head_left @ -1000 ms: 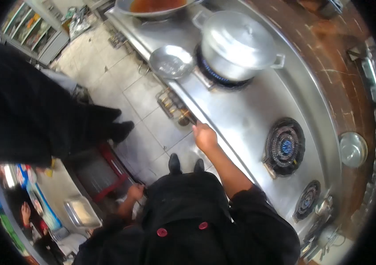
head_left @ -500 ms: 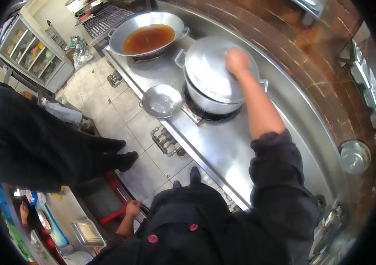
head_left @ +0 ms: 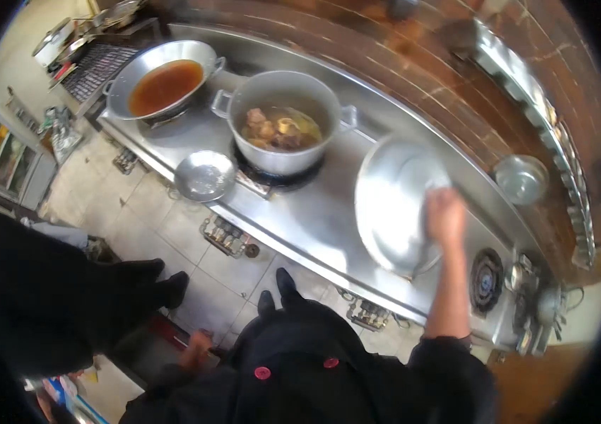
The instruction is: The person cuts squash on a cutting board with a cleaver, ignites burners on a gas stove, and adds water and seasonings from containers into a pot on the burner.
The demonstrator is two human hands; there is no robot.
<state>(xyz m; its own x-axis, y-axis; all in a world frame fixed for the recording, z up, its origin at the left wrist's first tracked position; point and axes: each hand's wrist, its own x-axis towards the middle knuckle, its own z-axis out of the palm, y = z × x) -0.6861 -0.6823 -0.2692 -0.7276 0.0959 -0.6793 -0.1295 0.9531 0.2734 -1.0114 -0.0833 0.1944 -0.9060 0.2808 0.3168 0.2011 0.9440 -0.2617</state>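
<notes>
My right hand (head_left: 446, 218) is closed on the top of a large metal pot lid (head_left: 392, 205), which is held tilted over the steel cooktop, right of the pot. The grip on the lid is partly hidden behind my fingers. Uncovered on a burner stands a big aluminium pot (head_left: 279, 161) with chunks of meat (head_left: 272, 128) in liquid. Low at my left side, my left hand (head_left: 198, 349) looks loosely curled and slightly blurred, with nothing visible in it.
A wide pan of reddish-brown liquid (head_left: 165, 88) sits at the cooktop's far left. A small shallow metal pan (head_left: 205, 175) rests on the front edge. At right are a bare burner (head_left: 486, 281) and a metal bowl (head_left: 521, 179). A person in dark clothes (head_left: 32, 283) stands left.
My right hand has lifted the lid off the pot and carried it rightward, exposing the meat inside. The camera view has shifted to the right. My left hand still hangs low.
</notes>
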